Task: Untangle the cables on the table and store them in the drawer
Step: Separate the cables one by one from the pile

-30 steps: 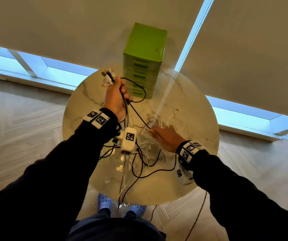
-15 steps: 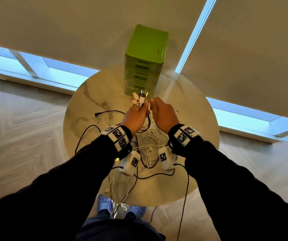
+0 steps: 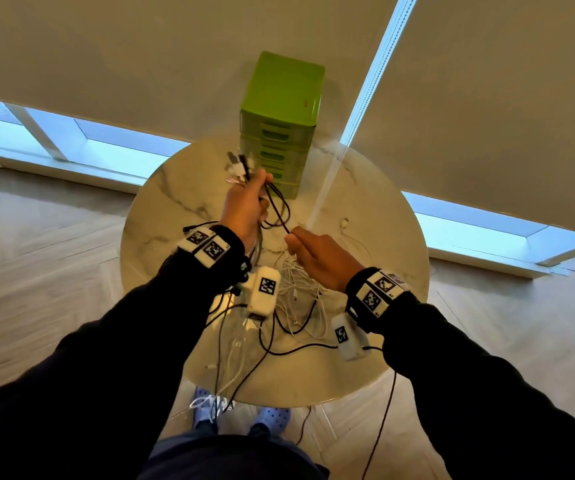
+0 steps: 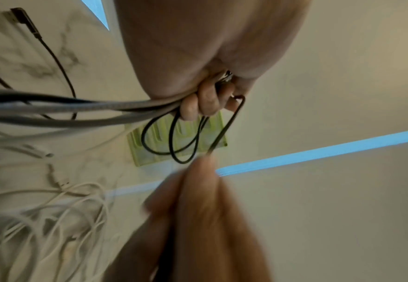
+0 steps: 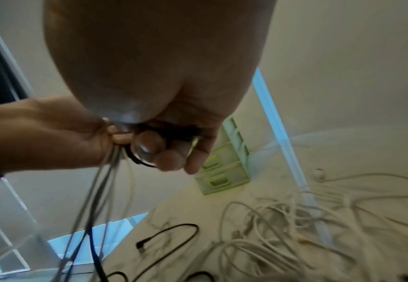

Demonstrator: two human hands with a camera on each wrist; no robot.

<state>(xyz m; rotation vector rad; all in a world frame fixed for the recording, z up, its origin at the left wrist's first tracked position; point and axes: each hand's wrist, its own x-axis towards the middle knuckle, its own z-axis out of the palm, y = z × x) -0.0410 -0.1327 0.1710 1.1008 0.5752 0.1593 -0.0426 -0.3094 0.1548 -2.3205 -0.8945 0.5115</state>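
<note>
My left hand (image 3: 246,204) is raised in front of the green drawer unit (image 3: 281,129) and grips a bundle of grey, white and black cables (image 4: 101,106); their plug ends (image 3: 239,166) stick up above the fist. Black loops (image 4: 181,141) hang from that fist. My right hand (image 3: 308,252), a little nearer and to the right, pinches one black cable (image 3: 281,216) that runs up to the left hand. In the right wrist view the right hand's fingers (image 5: 171,154) curl round the black strand. A tangle of white cables (image 3: 300,296) lies on the round marble table (image 3: 383,237).
The drawer unit (image 5: 224,171) stands at the table's far edge, its drawers closed. A loose black cable (image 5: 174,234) lies on the table to the left. Several cables hang over the near edge (image 3: 230,386) toward the floor. Window blinds rise behind the table.
The hands, together half a second ago, have parted. The left hand has moved left and up with the bundle. The right has drawn back toward me with a black cable.
</note>
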